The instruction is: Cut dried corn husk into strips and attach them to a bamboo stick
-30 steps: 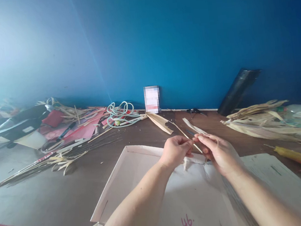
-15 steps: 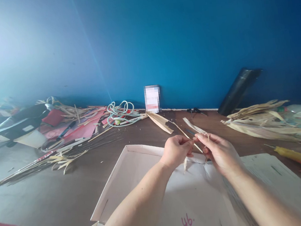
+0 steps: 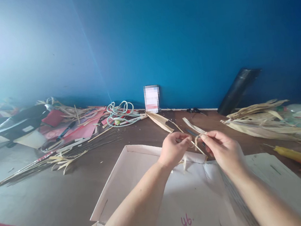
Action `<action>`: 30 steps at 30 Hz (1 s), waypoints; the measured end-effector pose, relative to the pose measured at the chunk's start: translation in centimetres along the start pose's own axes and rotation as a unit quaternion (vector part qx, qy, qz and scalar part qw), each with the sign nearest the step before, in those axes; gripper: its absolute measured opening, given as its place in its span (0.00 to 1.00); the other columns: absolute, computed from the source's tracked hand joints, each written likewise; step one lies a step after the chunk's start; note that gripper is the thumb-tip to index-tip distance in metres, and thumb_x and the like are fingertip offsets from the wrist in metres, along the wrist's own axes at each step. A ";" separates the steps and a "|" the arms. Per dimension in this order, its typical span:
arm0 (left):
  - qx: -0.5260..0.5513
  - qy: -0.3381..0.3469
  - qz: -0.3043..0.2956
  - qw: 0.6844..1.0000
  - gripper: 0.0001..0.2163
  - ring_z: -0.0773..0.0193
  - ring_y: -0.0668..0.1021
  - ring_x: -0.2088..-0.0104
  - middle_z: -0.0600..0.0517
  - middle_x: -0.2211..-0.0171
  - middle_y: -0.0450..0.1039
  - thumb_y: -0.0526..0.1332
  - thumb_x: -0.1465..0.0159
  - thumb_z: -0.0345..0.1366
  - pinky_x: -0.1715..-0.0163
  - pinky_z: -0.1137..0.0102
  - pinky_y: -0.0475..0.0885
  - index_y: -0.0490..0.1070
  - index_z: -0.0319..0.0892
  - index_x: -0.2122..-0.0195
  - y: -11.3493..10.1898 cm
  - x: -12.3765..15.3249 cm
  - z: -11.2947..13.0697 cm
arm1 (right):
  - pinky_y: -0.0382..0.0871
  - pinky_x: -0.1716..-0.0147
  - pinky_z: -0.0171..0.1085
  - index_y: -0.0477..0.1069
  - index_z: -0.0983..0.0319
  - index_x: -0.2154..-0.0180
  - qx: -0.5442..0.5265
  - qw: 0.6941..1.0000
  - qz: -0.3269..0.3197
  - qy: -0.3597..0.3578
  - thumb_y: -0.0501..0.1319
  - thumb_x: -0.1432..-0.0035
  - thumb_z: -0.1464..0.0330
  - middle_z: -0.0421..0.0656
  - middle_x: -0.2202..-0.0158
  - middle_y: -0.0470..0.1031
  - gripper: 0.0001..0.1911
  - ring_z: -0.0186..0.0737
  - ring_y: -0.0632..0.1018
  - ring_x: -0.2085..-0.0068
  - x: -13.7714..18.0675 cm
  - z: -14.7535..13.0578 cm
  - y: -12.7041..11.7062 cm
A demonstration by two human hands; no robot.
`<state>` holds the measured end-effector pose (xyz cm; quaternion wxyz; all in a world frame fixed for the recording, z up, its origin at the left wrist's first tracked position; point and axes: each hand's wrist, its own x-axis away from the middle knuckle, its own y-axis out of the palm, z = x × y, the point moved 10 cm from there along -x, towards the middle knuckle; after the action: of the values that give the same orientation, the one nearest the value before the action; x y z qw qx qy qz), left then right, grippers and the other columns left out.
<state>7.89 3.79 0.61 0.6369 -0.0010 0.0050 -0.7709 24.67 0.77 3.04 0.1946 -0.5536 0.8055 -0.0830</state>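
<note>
Over the far edge of a white cardboard box lid (image 3: pixel 145 150), my two hands are raised close together. The fingers of my left hand (image 3: pixel 174 149) are closed in a pinch at one end of a thin, pale, curled strip of dried husk (image 3: pixel 197 139). My right hand (image 3: pixel 223 149) pinches the other end between thumb and forefinger. A thin pale stick (image 3: pixel 177 126) runs behind and below the strip, between the hands. Small husk scraps (image 3: pixel 185 164) lie in the lid under my left hand.
At right are a yellow glue gun (image 3: pixel 293 154), dried husks (image 3: pixel 260 124), written paper (image 3: pixel 280 178) and a black roll (image 3: pixel 239 90). A phone (image 3: pixel 152 99) leans on the blue wall (image 3: pixel 175 41). Left lie a coiled cable (image 3: pixel 123 113), thin wires (image 3: pixel 89 146) and red paper (image 3: pixel 94 123).
My hands have moved slightly apart, the right one to the right. The curled strip now shows in the gap between my fingertips.
</note>
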 end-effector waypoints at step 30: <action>-0.052 -0.043 -0.088 0.994 0.17 0.72 0.64 0.77 0.53 0.76 0.68 0.62 0.48 0.47 0.79 0.76 0.58 0.77 0.38 0.67 0.5 0.0 -0.8 | 0.59 0.83 0.31 0.72 0.58 0.70 0.012 0.999 -0.041 -0.010 0.61 0.47 0.56 0.37 0.84 0.68 0.12 0.33 0.66 0.81 0.2 -0.7 0.6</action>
<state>8.39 3.69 -0.23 0.5657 -0.0680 0.0175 -0.8216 23.78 0.71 3.43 0.2055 -0.5848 0.7790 -0.0946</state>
